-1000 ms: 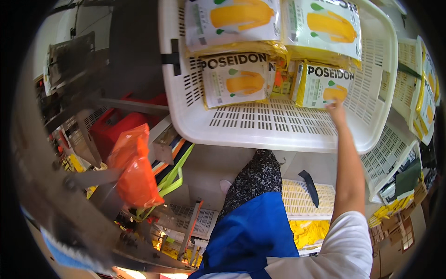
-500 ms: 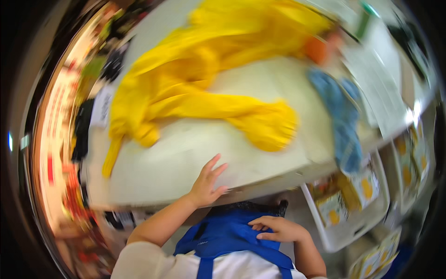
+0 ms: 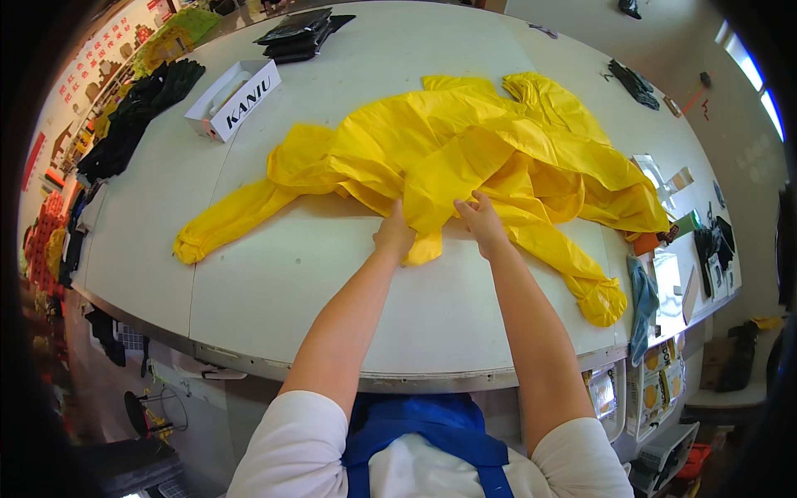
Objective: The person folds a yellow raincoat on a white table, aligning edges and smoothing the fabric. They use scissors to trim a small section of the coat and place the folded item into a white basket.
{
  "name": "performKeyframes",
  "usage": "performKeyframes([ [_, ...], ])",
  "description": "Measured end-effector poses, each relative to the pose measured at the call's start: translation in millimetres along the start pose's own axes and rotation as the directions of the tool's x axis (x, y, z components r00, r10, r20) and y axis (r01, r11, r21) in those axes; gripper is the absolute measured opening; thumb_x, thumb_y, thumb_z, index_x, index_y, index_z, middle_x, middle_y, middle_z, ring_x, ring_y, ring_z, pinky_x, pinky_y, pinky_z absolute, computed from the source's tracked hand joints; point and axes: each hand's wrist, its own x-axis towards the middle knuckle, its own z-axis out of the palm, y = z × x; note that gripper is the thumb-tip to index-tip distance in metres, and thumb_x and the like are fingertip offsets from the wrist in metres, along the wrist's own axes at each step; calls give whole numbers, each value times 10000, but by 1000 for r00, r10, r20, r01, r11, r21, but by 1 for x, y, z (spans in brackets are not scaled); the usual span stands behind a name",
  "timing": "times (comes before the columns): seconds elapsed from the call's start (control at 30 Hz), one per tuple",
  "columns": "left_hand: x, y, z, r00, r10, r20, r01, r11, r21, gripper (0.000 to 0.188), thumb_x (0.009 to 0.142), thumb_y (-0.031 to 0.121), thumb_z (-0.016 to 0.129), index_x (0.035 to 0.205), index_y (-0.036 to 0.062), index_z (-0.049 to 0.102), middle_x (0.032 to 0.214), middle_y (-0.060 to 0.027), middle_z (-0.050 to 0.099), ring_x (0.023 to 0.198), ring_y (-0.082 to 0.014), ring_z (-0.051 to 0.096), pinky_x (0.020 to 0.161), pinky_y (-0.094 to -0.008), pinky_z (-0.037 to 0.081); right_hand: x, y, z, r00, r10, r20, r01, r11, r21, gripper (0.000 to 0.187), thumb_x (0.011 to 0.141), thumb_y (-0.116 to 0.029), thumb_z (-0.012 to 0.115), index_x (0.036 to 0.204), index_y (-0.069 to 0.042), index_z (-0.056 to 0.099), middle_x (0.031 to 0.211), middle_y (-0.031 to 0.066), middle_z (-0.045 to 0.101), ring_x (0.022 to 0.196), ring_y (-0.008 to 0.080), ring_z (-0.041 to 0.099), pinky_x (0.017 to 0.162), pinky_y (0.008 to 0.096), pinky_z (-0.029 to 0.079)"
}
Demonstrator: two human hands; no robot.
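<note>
A crumpled yellow long-sleeved garment (image 3: 432,149) of thin, smooth, slightly shiny cloth lies across the white table. One sleeve stretches out to the left, and another limb with a gathered cuff reaches toward the lower right. Both my arms extend forward to its near edge. My left hand (image 3: 395,234) pinches the cloth beside a short hanging flap, its fingertips partly hidden by folds. Slightly to the right, my right hand (image 3: 482,224) is closed on the same garment, thumb and forefinger showing against the fabric.
A white open box (image 3: 235,100) and stacked black packages (image 3: 300,35) stand at the back left, near dark folded cloth (image 3: 137,120). Blue cloth (image 3: 642,309) hangs over the right edge by papers (image 3: 667,290). Trays of packets (image 3: 656,386) sit below the table there.
Both hands have moved forward from the table's front edge and my apron onto the garment and taken hold of it. The view has shifted, so more of the table shows.
</note>
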Motion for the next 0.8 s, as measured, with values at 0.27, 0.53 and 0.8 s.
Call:
performKeyframes([
  [0.27,-166,-20,-229,496,817,294,-785,567,-249,155,619,46,616,760,63,554,759,-101,526,742,-301,523,633,-398,429,-37,78,-126,666,-302,-682,277,949,-151,692,877,-248,616,1427,-61,238,1343,157,376,1119,265,497,907,389,454],
  [0.53,-300,-12,-368,893,353,279,-414,889,198,183,730,160,641,627,29,565,768,-96,517,670,-262,539,628,-338,424,-123,86,-151,864,81,-498,314,686,656,687,956,-524,332,1463,-100,142,1466,128,285,1272,311,392,1062,438,335],
  [0.8,-123,24,-527,831,349,-433,-555,570,-606,470,973,246,450,1348,-27,376,1335,-154,479,1203,-251,490,1042,-347,369,-43,-199,-133,388,-678,-625,918,344,197,687,952,-580,278,1482,-183,99,1516,101,193,1360,340,259,1120,455,227],
])
